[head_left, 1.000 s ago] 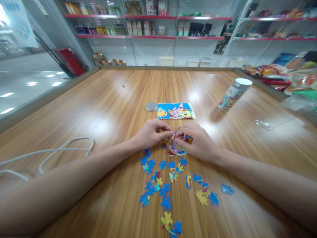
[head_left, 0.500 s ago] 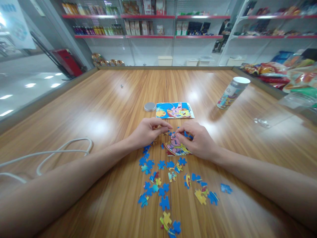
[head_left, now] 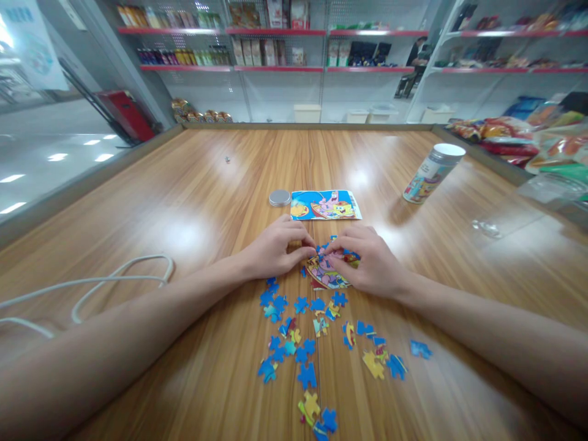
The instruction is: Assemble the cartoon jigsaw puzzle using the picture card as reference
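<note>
A partly joined cluster of jigsaw pieces (head_left: 327,271), pink, yellow and blue, lies on the wooden table (head_left: 184,202) between my hands. My left hand (head_left: 275,250) rests at its left edge with fingers curled and tips pinched at the pieces. From the right, my right hand (head_left: 370,262) presses curled fingers on the cluster's top edge. Several loose blue and yellow pieces (head_left: 303,343) are scattered nearer to me. What the fingertips pinch is too small to name.
A cartoon reference picture (head_left: 326,205) and a round metal lid (head_left: 280,197) lie beyond the hands. A cylindrical tin (head_left: 432,173) stands tilted at the right. A white cable (head_left: 105,282) loops at the left. Snack bags (head_left: 519,138) and shop shelves (head_left: 275,49) fill the background.
Both hands have shifted slightly, closing together again over the cluster's upper left edge. The loose pieces have not moved.
</note>
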Demonstrator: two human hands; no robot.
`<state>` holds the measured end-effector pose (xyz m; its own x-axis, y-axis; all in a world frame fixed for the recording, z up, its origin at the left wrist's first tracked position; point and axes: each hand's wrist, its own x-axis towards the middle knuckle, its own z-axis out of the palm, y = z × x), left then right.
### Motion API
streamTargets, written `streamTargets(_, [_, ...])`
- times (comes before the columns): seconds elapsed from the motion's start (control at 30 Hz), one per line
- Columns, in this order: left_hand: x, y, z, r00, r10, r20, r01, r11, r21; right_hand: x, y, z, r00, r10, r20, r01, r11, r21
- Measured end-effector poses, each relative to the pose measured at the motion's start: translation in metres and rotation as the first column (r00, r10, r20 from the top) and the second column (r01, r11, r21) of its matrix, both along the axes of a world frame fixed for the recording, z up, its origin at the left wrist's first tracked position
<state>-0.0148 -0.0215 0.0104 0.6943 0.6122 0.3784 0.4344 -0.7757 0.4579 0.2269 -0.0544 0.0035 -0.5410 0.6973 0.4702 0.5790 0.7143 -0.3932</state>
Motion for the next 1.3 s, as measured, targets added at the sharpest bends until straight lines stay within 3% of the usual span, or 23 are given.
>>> streamTargets(0.23, [0.0, -0.003, 0.0, 0.997, -0.062, -0.043, 0.06, 0.998, -0.034, 0.002, -0.003, 0.0, 0.995, 0.001, 0.102, 0.0, 1.0, -0.016])
streamTargets(0.37, [0.001, -0.003, 0.0, 0.999, -0.05, -0.002, 0.049, 0.991, -0.126, 0.002, -0.002, -0.001, 0.995, 0.009, 0.098, -0.005, 0.999, -0.036])
streamTargets(0.5, [0.001, -0.003, 0.0, 0.994, 0.082, 0.075, -0.053, 0.945, -0.322, 0.002, -0.002, -0.001, 0.993, -0.006, 0.115, 0.009, 1.0, -0.027])
streamTargets(0.57, [0.002, -0.003, 0.002, 0.985, 0.114, 0.133, -0.052, 0.915, -0.399, 0.002, -0.003, 0.0, 0.992, -0.009, 0.125, 0.013, 0.999, -0.03])
streamTargets(0.67, [0.003, -0.004, 0.005, 0.978, 0.09, 0.189, 0.005, 0.894, -0.448, 0.001, -0.004, 0.001, 0.992, -0.012, 0.129, 0.016, 0.999, -0.033])
streamTargets(0.83, [0.001, -0.001, 0.007, 0.985, 0.07, 0.156, 0.019, 0.862, -0.506, 0.001, -0.003, 0.0, 0.993, -0.004, 0.118, 0.007, 1.0, -0.028])
streamTargets(1.3, [-0.004, 0.007, 0.006, 0.988, 0.112, -0.107, -0.143, 0.924, -0.354, 0.001, -0.003, 0.0, 0.99, -0.007, 0.137, 0.012, 0.999, -0.036])
